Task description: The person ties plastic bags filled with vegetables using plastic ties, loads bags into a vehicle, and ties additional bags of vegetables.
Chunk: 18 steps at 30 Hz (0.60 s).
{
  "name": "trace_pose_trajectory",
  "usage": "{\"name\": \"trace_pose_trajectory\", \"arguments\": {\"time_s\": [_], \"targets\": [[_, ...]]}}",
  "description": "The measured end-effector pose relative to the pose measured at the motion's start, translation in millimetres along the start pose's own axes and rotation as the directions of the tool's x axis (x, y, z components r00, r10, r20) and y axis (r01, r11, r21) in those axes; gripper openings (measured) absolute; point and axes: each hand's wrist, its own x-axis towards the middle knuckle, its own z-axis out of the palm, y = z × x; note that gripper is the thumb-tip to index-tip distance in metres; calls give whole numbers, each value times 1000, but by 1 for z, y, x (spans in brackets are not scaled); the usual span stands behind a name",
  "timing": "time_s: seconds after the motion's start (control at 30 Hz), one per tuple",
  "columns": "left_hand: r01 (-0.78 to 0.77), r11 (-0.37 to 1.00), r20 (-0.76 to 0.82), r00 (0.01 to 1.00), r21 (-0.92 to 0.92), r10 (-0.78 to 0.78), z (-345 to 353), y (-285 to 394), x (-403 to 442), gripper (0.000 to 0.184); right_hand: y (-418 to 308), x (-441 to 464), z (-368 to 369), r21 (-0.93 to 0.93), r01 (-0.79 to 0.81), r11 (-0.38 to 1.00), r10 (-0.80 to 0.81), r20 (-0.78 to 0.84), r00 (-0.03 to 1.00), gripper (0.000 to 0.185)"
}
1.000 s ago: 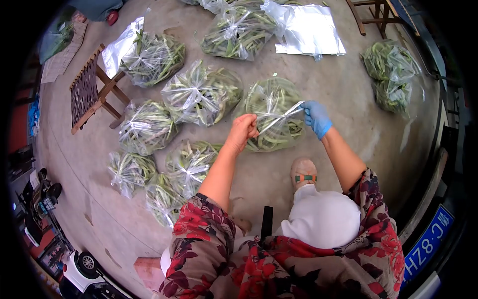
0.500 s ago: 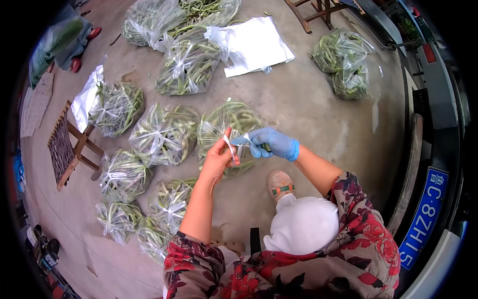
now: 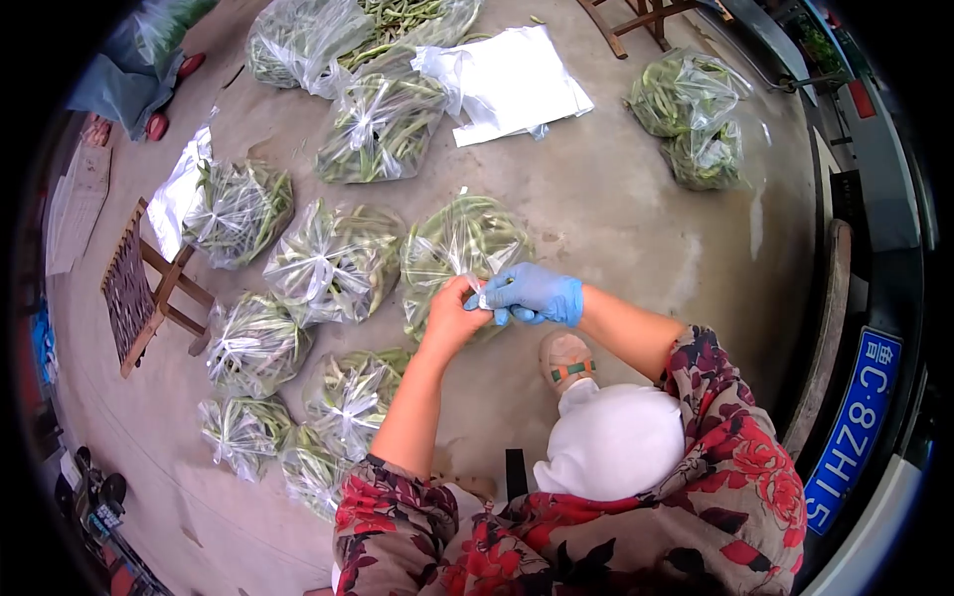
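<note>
Just in front of me on the floor stands a clear plastic bag of long green beans (image 3: 462, 238), its plastic gathered toward my hands. My bare left hand (image 3: 455, 316) is closed, fingers pinched on the white twisted plastic at the bag's near side. Touching it from the right, my right hand (image 3: 542, 295) in a blue glove has its fingertips closed on the same plastic. Whether the twisted ends are knotted is hidden by the fingers. A tied bag of beans (image 3: 338, 260) sits close on the left.
More filled bags (image 3: 253, 343) stand to the left. Flat plastic bags (image 3: 522, 84) lie ahead, beside an open pile of beans (image 3: 407, 20). A folding stool (image 3: 149, 288) is at left. Two bags (image 3: 701, 119) stand far right, near a vehicle with a blue plate (image 3: 853, 427). Another person's legs (image 3: 124, 84) show upper left.
My left fingers, earlier raised with a white plastic strip looped over them, have curled down and closed. Both hands have come together at the plastic. The view has shifted slightly.
</note>
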Motion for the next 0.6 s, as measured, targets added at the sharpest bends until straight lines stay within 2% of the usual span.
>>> {"name": "trace_pose_trajectory", "arguments": {"time_s": [0.07, 0.13, 0.17, 0.2, 0.27, 0.3, 0.33, 0.4, 0.5, 0.57, 0.6], "targets": [[-102, 989, 1, 995, 111, 102, 0, -3, 1, 20, 5, 2, 2, 13, 7, 1000, -7, -46, 999, 13], [-83, 996, -88, 993, -9, 82, 4, 1, -3, 17, 2, 0, 6, -100, 80, 992, -101, -216, 971, 14], [-83, 994, -130, 989, -72, 73, 2, 1, -4, 16, 10, 9, -2, -395, 227, 890, -369, -334, 867, 15], [-69, 996, -191, 980, -50, 58, -4, -5, -5, 16, 14, 16, -7, -663, 289, 691, -631, -357, 689, 15], [-37, 999, -301, 953, -13, 31, -11, -24, -3, 19, 13, 22, -19, -865, 210, 456, -847, -348, 402, 17], [76, 958, -273, 949, -277, -155, -21, -24, -4, 18, 16, 26, -29, -857, 169, 487, -823, -385, 417, 16], [69, 979, -273, 955, -190, -120, -23, -23, -6, 20, 21, 33, -41, -846, 123, 519, -796, -426, 430, 16], [195, 792, -159, 925, -579, -345, -12, -10, -11, 21, 26, 42, -47, -847, 65, 528, -784, -457, 421, 17], [256, 733, -110, 905, -630, -411, -12, -8, -11, 22, 32, 49, -46, -884, 5, 467, -818, -430, 382, 19], [261, 883, -53, 951, -391, -304, -18, -19, -6, 22, 32, 52, -49, -912, -49, 408, -843, -397, 364, 21], [242, 934, -30, 966, -262, -258, -23, -28, -5, 22, 34, 56, -51, -879, -53, 474, -772, -444, 455, 22]]}}
